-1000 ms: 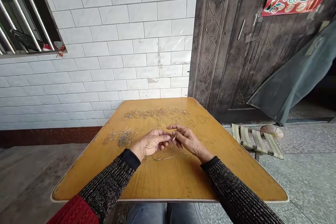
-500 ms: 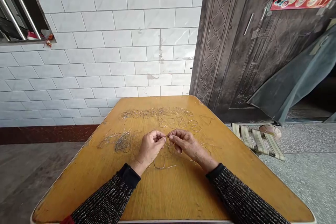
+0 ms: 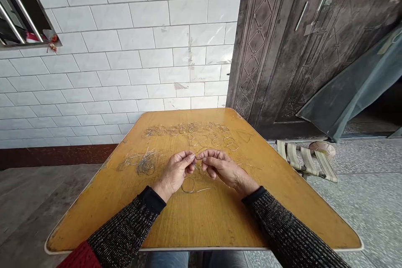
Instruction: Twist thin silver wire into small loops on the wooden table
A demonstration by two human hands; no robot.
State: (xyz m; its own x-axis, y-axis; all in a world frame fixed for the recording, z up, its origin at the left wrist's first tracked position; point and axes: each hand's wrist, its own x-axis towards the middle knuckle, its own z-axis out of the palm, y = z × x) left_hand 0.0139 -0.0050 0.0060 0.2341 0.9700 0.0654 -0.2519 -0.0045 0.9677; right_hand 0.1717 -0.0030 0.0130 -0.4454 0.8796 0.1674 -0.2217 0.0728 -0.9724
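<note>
Over the middle of the table, my left hand [image 3: 176, 172] and my right hand [image 3: 223, 168] meet with their fingertips almost touching. Both are closed in a pinch on a thin wire [image 3: 204, 148], part of which arcs above the right fingers; the rest is mostly hidden by my fingers. A round wire loop [image 3: 188, 191] shows on the near side, just below my hands. Left of my left hand lies a tangled bundle of wires [image 3: 146, 163]. Further wires [image 3: 248, 166], faint and thin, lie beyond my right wrist.
Many small wire loops [image 3: 188, 129] run in a row across the far part of the wooden table [image 3: 201, 226]. A white tiled wall [image 3: 132, 42] stands behind it. To the right are a dark carved door [image 3: 260, 50] and a low strapped stool [image 3: 307, 160].
The view has tipped down slightly, so the table's near edge and my legs now show. My hands stay together on the wire, with the fingertips slightly further apart.
</note>
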